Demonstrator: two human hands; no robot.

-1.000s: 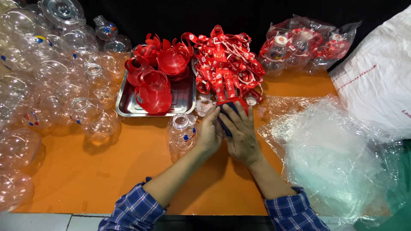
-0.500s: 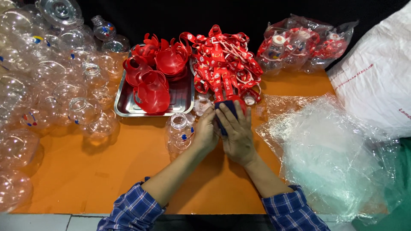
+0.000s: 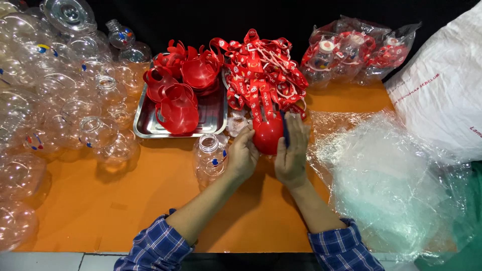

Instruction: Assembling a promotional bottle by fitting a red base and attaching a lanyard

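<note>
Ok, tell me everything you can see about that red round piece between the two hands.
The red round piece is glossy, dome-shaped, plastic-looking. The left hand grips its left edge and the right hand presses its right side, held over the orange table. Its top meets the pile of red straps; one strap seems attached. A dark blue strip runs along its right edge.

Left hand (image 3: 242, 156) fingers curled, gripping. Right hand (image 3: 291, 153) fingers extended upward, palm inward. Forearms converge, sleeves rolled.
</note>
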